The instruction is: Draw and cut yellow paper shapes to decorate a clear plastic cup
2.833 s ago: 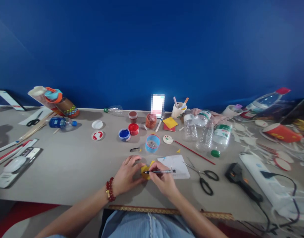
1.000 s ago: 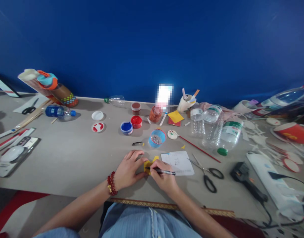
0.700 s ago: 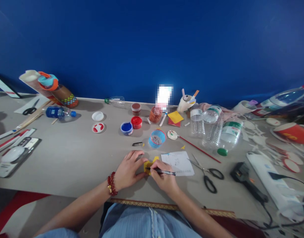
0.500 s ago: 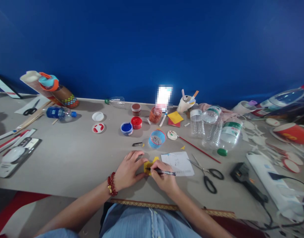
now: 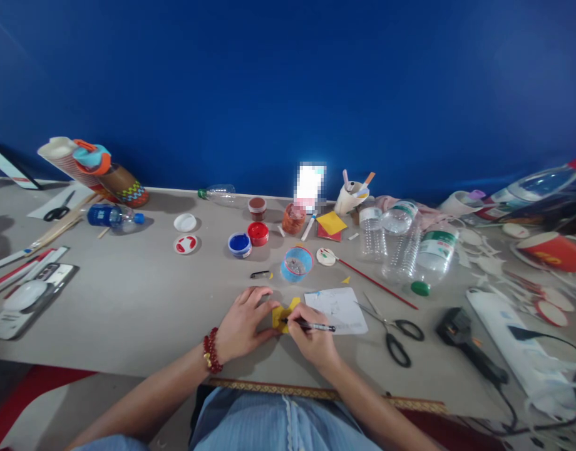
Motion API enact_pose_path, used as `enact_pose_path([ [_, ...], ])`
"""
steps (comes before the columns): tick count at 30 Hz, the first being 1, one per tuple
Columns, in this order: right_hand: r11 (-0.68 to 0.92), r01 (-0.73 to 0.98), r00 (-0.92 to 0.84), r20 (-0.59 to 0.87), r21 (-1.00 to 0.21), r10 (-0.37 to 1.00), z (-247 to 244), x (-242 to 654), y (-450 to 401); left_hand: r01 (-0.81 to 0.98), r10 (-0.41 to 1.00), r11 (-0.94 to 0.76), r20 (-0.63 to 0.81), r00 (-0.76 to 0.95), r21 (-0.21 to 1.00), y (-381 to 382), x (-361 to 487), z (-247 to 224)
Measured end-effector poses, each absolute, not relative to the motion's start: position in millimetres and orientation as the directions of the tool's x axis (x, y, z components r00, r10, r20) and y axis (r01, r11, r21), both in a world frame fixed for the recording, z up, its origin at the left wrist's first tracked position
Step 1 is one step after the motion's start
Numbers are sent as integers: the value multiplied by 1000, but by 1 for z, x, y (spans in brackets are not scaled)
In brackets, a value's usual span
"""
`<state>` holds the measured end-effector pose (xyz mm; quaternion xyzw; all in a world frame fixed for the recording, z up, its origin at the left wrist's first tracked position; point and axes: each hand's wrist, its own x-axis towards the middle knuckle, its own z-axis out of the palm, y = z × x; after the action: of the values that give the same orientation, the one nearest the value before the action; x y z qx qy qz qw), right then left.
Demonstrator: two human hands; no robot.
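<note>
A small yellow paper cutout (image 5: 279,314) lies on the table in front of me, partly covered by my fingers. My left hand (image 5: 243,321), with a red bead bracelet at the wrist, holds its left edge between thumb and forefinger. In my right hand (image 5: 312,341) is a black pen (image 5: 316,326), gripped like a writing tool, its tip on the yellow paper. Just right of that hand lies a white sheet (image 5: 339,310) with faint marks. Beyond my hands stand a blue cup (image 5: 297,264) and a short black pen cap (image 5: 260,274).
Scissors (image 5: 392,332) lie to the right, near a black handheld device (image 5: 471,344) and a white power strip (image 5: 508,344). Open paint jars in blue (image 5: 240,244) and red (image 5: 258,233) stand behind. Plastic bottles (image 5: 433,254) crowd the right. A phone (image 5: 48,300) lies left.
The pen and my right hand have shifted slightly to the right over the yellow paper. My left hand stays in place.
</note>
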<state>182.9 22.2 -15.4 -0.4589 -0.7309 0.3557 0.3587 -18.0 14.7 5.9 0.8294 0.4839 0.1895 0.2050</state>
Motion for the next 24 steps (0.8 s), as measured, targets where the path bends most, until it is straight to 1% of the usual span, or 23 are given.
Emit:
enact_pose_path([
  [12, 329, 434, -308, 205, -839, 929, -14, 184, 22, 728, 880, -447, 110, 462, 519, 15, -19, 4],
  [17, 330, 417, -305, 212, -847, 929, -14, 183, 23, 727, 878, -446, 99, 468, 523, 15, -19, 4],
  [19, 316, 383, -281, 216, -868, 935, -15, 183, 22, 726, 878, -447, 100, 469, 523, 15, -19, 4],
  [24, 272, 224, -145, 244, -936, 959, -15, 188, 19, 717, 872, -454, 100, 478, 528, 17, -20, 6],
])
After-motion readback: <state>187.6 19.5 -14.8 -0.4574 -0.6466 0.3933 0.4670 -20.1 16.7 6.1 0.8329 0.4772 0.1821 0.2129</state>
